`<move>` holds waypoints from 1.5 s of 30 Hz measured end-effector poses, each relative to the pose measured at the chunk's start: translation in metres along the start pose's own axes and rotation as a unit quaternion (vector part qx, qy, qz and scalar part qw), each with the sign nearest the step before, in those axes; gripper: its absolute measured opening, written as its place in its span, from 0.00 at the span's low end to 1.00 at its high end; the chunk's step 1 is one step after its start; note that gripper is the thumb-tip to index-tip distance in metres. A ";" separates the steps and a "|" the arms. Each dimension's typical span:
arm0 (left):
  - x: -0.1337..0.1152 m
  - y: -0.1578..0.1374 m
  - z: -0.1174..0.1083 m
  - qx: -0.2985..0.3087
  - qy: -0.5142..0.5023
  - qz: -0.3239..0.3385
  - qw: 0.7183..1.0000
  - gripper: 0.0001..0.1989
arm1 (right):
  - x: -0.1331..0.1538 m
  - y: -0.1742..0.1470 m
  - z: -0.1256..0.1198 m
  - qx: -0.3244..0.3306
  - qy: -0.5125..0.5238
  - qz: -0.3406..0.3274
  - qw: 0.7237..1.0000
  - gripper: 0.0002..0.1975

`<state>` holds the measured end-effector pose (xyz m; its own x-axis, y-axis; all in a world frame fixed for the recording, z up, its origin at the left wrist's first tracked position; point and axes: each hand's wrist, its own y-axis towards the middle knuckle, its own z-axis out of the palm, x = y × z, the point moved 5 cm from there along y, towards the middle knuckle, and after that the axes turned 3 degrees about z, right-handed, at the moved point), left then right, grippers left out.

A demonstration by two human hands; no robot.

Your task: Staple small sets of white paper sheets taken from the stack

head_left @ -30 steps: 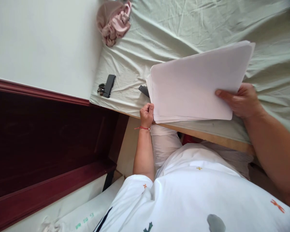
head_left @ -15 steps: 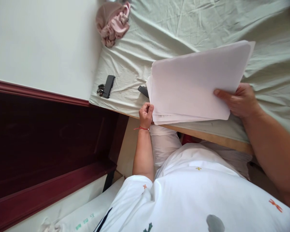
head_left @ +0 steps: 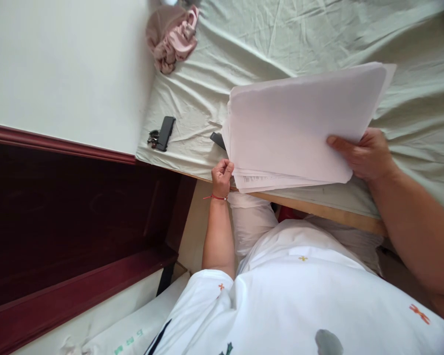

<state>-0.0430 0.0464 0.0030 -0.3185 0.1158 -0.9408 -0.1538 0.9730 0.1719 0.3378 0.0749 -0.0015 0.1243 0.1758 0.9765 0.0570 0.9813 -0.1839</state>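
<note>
I hold a thick stack of white paper (head_left: 299,123) above a bed covered in a pale green sheet (head_left: 266,39). My right hand (head_left: 362,154) grips the stack's right edge, thumb on top and fingers underneath. With a red string at its wrist, my left hand (head_left: 222,176) pinches the lower left corner, where the bottom sheets fan out and show a little print. The stack tilts up toward the right.
A black phone (head_left: 166,132) with keys beside it lies near the bed's left edge. A pink crumpled cloth (head_left: 173,35) sits at the top. A dark object (head_left: 218,139) pokes out from behind the paper. Left of the bed are a white wall (head_left: 59,64) and dark red woodwork (head_left: 77,212).
My left hand has gone from a tight fist at the corner to a pinch on the lower sheets, which have fanned apart slightly. My right hand has kept its grip.
</note>
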 end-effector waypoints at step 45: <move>0.007 0.002 -0.001 -0.048 -0.006 -0.003 0.999 0.24 | 0.004 -0.003 0.000 0.010 -0.011 -0.008 1.000 0.15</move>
<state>-0.0468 0.0486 -0.0030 -0.3054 0.1135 -0.9454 -0.2448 0.9501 0.1932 0.3376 0.0722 0.0029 0.1026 0.1616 0.9815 0.0393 0.9853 -0.1664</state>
